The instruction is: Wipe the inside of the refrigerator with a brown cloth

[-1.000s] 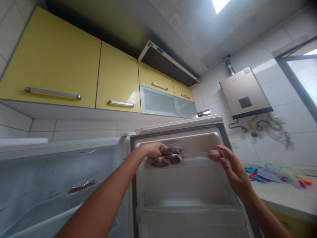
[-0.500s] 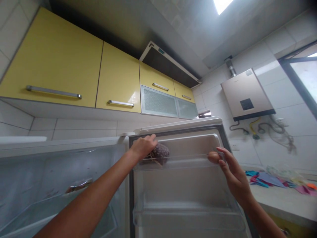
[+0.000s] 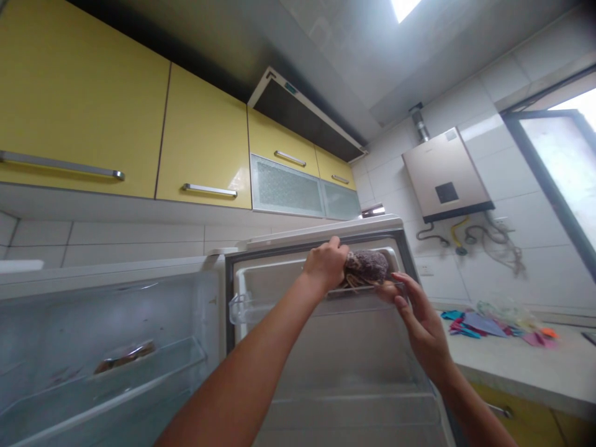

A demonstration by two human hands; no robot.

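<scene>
I stand at an open fridge door [image 3: 326, 347]. My left hand [image 3: 326, 266] is closed on a dark brown-purple lumpy bundle [image 3: 367, 267] held over the right end of the door's top clear shelf [image 3: 261, 303]. My right hand [image 3: 414, 310] is raised beside it, fingers partly curled at the shelf rail, touching a small brownish round thing [image 3: 384, 289] just under the bundle. Whether the right hand grips that thing is unclear.
The fridge interior [image 3: 107, 354] at left has a clear shelf with a wrapped dark item [image 3: 123, 356]. Yellow wall cabinets [image 3: 200, 143] and a range hood [image 3: 302, 112] hang above. A water heater [image 3: 444, 177] is on the right wall. Coloured items [image 3: 488, 323] lie on the counter [image 3: 521, 366].
My left hand has carried the bundle from the shelf's left-middle to its right end, up against my right hand. The view has shifted left.
</scene>
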